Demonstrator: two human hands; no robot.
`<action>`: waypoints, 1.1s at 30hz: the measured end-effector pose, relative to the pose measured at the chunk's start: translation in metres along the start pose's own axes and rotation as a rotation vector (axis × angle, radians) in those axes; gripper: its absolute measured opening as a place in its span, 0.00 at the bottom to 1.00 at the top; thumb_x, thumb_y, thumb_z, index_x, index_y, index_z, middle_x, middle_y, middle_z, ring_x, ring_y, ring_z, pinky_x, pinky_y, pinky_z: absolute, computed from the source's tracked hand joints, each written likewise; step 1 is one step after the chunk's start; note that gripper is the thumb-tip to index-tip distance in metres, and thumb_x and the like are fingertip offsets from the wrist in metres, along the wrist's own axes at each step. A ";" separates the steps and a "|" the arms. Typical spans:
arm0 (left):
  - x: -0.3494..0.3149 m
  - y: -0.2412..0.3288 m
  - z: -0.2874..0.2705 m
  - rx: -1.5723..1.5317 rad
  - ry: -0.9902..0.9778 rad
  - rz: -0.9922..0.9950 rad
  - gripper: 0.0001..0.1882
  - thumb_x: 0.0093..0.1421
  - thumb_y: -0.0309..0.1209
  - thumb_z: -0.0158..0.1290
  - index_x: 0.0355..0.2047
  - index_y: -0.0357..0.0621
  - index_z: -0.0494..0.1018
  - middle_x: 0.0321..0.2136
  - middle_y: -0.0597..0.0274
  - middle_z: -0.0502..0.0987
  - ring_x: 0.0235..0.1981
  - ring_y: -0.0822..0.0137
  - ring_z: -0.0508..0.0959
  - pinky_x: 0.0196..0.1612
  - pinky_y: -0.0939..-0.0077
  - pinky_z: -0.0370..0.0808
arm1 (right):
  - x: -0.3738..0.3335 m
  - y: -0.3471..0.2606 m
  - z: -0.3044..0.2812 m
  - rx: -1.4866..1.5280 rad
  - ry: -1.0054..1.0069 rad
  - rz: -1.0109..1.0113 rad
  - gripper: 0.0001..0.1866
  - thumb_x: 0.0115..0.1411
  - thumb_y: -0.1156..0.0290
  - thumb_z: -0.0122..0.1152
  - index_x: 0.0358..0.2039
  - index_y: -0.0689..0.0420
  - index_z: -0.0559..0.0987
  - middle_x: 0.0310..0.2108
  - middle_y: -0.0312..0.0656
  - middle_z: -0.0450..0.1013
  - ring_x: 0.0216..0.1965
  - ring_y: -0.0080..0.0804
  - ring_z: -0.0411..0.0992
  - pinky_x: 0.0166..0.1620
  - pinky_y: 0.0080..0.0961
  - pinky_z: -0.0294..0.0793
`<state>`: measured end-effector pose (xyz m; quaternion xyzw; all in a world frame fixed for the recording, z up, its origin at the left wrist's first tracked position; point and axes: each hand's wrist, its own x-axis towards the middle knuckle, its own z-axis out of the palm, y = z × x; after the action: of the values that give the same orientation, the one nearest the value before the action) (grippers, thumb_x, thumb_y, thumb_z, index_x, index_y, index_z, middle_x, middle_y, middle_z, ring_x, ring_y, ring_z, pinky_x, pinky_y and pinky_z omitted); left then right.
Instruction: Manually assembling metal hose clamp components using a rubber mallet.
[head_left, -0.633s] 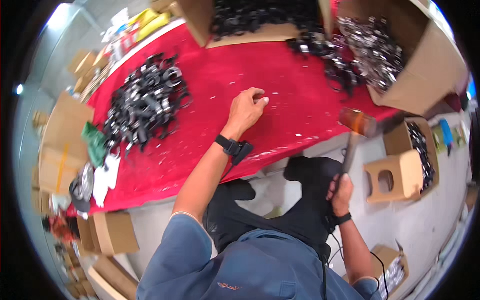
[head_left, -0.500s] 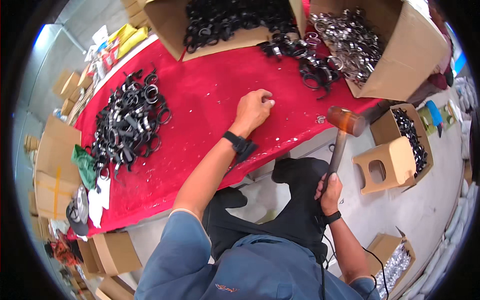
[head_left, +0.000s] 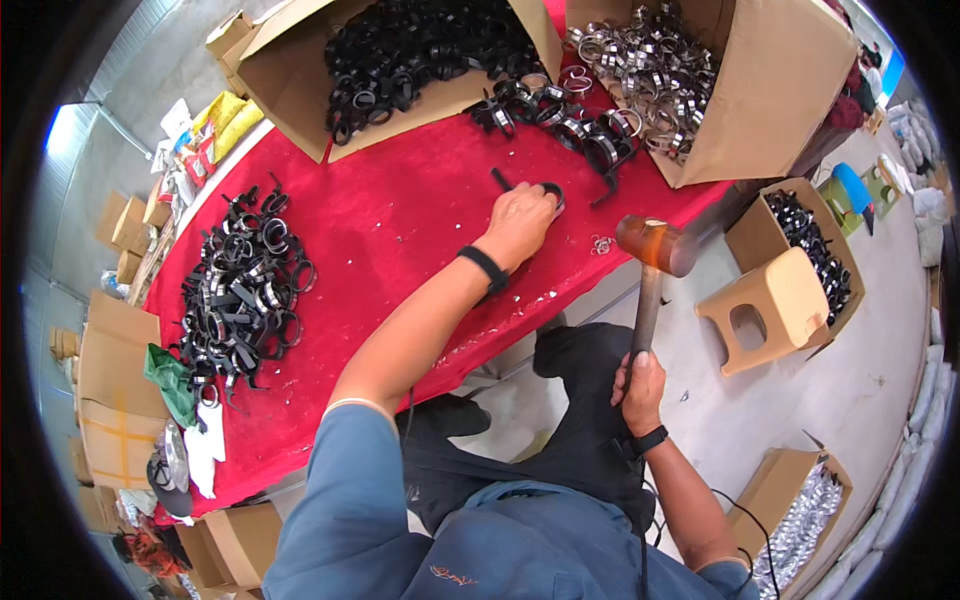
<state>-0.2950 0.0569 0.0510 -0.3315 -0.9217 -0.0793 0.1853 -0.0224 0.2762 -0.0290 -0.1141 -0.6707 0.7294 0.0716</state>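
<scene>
My left hand point(head_left: 522, 222) is low over the middle of the red-covered table, closed around a black ring-shaped clamp point(head_left: 556, 192). Part of the ring shows past the fingertips, and a black strip sticks out on the far side; the rest is hidden by the hand. In my right hand point(head_left: 642, 388) a mallet point(head_left: 648, 305) is held upright by its handle over my lap. Its brown cylindrical head stands just off the table's front edge. A few small metal rings point(head_left: 601, 245) lie on the cloth near the mallet head.
A heap of black-and-silver clamps point(head_left: 245, 290) covers the table's left. At the back, one tipped carton point(head_left: 285, 75) spills black clamps and another point(head_left: 775, 85) spills silver rings. A tan stool point(head_left: 765, 310) stands on the right floor beside a box of black parts point(head_left: 808, 245).
A black clamp now shows in my left hand, which has turned palm down. The mallet has shifted slightly left with my right hand. The whole view has shifted a little.
</scene>
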 end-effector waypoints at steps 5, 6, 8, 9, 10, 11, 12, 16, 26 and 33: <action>-0.064 0.010 -0.072 -0.083 -0.240 -0.088 0.13 0.59 0.27 0.63 0.43 0.37 0.78 0.43 0.46 0.81 0.45 0.43 0.83 0.47 0.51 0.81 | 0.004 -0.001 -0.003 0.005 -0.043 0.016 0.32 0.77 0.39 0.46 0.36 0.60 0.73 0.17 0.35 0.67 0.13 0.21 0.66 0.17 0.22 0.66; -0.073 0.008 -0.083 -0.153 -0.177 -0.074 0.18 0.59 0.26 0.63 0.49 0.36 0.78 0.46 0.45 0.80 0.46 0.42 0.82 0.47 0.50 0.80 | 0.004 -0.003 -0.003 0.014 -0.048 0.021 0.32 0.77 0.39 0.46 0.36 0.60 0.73 0.17 0.35 0.67 0.13 0.21 0.66 0.17 0.22 0.66; -0.083 0.002 -0.092 -0.117 -0.227 -0.075 0.27 0.57 0.21 0.61 0.59 0.36 0.73 0.54 0.44 0.78 0.48 0.42 0.82 0.50 0.50 0.81 | 0.004 -0.007 -0.003 -0.019 -0.053 0.021 0.31 0.77 0.40 0.46 0.36 0.60 0.73 0.17 0.35 0.67 0.14 0.21 0.66 0.17 0.22 0.66; -0.085 -0.002 -0.088 -0.047 -0.214 -0.066 0.28 0.57 0.19 0.59 0.60 0.35 0.73 0.55 0.43 0.78 0.50 0.42 0.82 0.51 0.51 0.81 | 0.003 -0.007 -0.004 -0.014 -0.054 0.016 0.31 0.77 0.40 0.46 0.36 0.60 0.73 0.18 0.35 0.67 0.14 0.21 0.66 0.17 0.23 0.67; -0.085 -0.004 -0.085 0.019 -0.199 -0.052 0.30 0.56 0.18 0.58 0.61 0.34 0.72 0.57 0.43 0.77 0.51 0.42 0.82 0.53 0.51 0.82 | 0.001 -0.005 -0.005 -0.009 -0.039 0.013 0.31 0.77 0.40 0.46 0.36 0.60 0.73 0.18 0.35 0.67 0.14 0.21 0.66 0.17 0.23 0.67; -0.079 -0.004 -0.081 0.030 -0.249 -0.059 0.31 0.55 0.16 0.56 0.63 0.33 0.71 0.59 0.43 0.77 0.54 0.43 0.82 0.56 0.52 0.81 | 0.001 -0.001 -0.006 0.004 -0.028 0.041 0.30 0.77 0.41 0.47 0.36 0.60 0.73 0.18 0.35 0.67 0.14 0.21 0.66 0.18 0.23 0.67; -0.080 -0.010 -0.075 0.023 -0.243 -0.032 0.31 0.55 0.16 0.56 0.63 0.33 0.71 0.59 0.43 0.77 0.54 0.43 0.82 0.56 0.52 0.81 | 0.000 -0.002 -0.007 0.019 -0.015 0.063 0.29 0.77 0.42 0.48 0.36 0.60 0.73 0.18 0.35 0.67 0.14 0.21 0.66 0.18 0.23 0.67; -0.080 -0.040 -0.049 0.014 -0.014 0.122 0.26 0.54 0.18 0.57 0.56 0.38 0.75 0.50 0.44 0.80 0.50 0.43 0.82 0.53 0.50 0.81 | -0.004 -0.010 0.003 -0.010 -0.078 0.107 0.24 0.77 0.47 0.53 0.34 0.56 0.72 0.19 0.33 0.67 0.17 0.21 0.65 0.21 0.25 0.68; -0.061 -0.052 -0.045 -0.081 -0.270 -0.322 0.16 0.62 0.34 0.60 0.46 0.37 0.81 0.40 0.36 0.84 0.46 0.37 0.83 0.53 0.44 0.79 | -0.004 -0.017 -0.012 -0.163 -0.038 0.057 0.31 0.78 0.43 0.48 0.30 0.59 0.72 0.18 0.37 0.71 0.16 0.28 0.71 0.22 0.29 0.70; -0.106 -0.042 -0.052 -0.062 -0.089 -0.254 0.17 0.69 0.39 0.59 0.48 0.39 0.80 0.37 0.40 0.84 0.42 0.39 0.84 0.47 0.45 0.79 | 0.002 -0.020 -0.011 -0.037 -0.047 0.170 0.31 0.77 0.42 0.49 0.34 0.61 0.72 0.20 0.39 0.69 0.15 0.25 0.68 0.18 0.27 0.69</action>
<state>-0.2315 -0.0515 0.0559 -0.2208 -0.9606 -0.1160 0.1224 -0.0225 0.2888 -0.0103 -0.1545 -0.6734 0.7229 -0.0083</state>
